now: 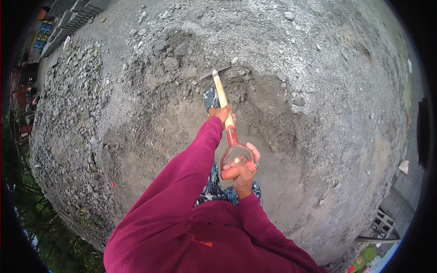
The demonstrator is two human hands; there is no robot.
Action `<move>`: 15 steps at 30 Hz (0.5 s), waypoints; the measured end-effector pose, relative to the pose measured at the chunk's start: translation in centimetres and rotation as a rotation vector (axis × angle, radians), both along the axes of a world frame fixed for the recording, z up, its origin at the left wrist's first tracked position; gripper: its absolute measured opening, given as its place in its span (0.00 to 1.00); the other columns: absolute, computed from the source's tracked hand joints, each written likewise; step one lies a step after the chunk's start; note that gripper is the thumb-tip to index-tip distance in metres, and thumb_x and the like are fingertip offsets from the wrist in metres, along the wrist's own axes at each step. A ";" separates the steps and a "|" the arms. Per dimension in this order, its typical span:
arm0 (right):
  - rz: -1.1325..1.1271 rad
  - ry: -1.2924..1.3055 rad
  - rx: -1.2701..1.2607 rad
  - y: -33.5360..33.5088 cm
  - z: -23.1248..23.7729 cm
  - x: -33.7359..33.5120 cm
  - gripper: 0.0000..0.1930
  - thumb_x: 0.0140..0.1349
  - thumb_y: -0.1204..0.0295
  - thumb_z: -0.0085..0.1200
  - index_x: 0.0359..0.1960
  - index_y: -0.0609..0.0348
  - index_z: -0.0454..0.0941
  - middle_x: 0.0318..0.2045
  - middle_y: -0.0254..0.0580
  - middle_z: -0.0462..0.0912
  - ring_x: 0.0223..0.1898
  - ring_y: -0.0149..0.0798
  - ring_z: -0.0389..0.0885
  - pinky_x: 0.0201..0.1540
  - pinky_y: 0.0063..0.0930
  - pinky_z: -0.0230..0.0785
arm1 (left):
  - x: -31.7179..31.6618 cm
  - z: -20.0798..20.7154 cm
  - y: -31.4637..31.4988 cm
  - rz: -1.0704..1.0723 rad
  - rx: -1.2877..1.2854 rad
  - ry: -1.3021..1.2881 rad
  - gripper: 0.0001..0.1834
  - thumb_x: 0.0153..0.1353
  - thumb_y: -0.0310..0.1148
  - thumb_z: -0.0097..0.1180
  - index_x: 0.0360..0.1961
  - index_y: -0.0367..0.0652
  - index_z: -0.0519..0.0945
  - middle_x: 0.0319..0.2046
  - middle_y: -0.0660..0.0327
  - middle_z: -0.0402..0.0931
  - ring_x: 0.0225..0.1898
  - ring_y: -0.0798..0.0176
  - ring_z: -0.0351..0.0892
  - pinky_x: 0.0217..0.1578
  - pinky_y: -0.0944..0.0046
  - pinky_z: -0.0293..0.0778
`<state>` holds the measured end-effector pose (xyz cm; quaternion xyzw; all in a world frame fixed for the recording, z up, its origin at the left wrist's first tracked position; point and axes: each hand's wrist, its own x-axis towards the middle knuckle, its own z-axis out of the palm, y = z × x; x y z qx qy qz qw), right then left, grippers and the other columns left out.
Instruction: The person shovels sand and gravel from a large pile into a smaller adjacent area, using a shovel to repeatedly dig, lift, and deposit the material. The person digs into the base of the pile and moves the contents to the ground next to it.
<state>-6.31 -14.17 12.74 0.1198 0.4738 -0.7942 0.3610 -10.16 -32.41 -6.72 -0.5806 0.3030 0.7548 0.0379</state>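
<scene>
"Two hands on that shovel point(221, 93)?"

"Both of mine, yes. My left hand point(220, 113) is curled round the pale wooden shaft, and my right hand point(244, 176) is wrapped about the grip of the red handle point(230, 173), nearer my body."

"Where's the blade point(223, 70)?"

"Straight out past my left hand, among dark, crumbled soil point(268, 98). I see only a thin line of it, so I can't tell how deep it sits."

"And your feet?"

"One shoe point(210, 98) shows just beyond my left hand, left of the shaft."

"Anything else around?"

"Loose grey stones point(82, 77) lie well off to the left of my hands, and pale gravel point(318, 63) spreads ahead and to their right."
</scene>
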 end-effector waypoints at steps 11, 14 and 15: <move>-0.451 -0.466 0.551 11.4 -18.2 4.5 0.16 0.50 0.76 0.52 0.43 0.60 0.70 0.19 0.35 0.71 0.17 0.32 0.71 0.22 0.27 0.69 | -0.6 -21.2 -3.0 -0.249 -0.068 -0.153 0.21 0.57 0.45 0.60 0.38 0.37 0.74 0.24 0.55 0.76 0.23 0.56 0.80 0.26 0.54 0.79; -0.563 -0.507 0.843 14.2 -24.4 5.3 0.04 0.51 0.77 0.51 0.29 0.59 0.74 0.17 0.34 0.71 0.14 0.33 0.68 0.17 0.28 0.64 | -5.4 -26.1 -3.9 0.118 -0.092 -0.105 0.13 0.55 0.34 0.61 0.34 0.35 0.75 0.21 0.58 0.75 0.17 0.61 0.76 0.17 0.62 0.74; -0.636 -0.540 0.952 14.3 -25.8 5.3 0.01 0.52 0.77 0.51 0.26 0.58 0.74 0.15 0.34 0.70 0.13 0.33 0.67 0.15 0.28 0.61 | -6.5 -27.2 -5.5 0.182 -0.100 -0.091 0.09 0.55 0.31 0.58 0.32 0.37 0.74 0.19 0.58 0.74 0.16 0.62 0.74 0.15 0.63 0.73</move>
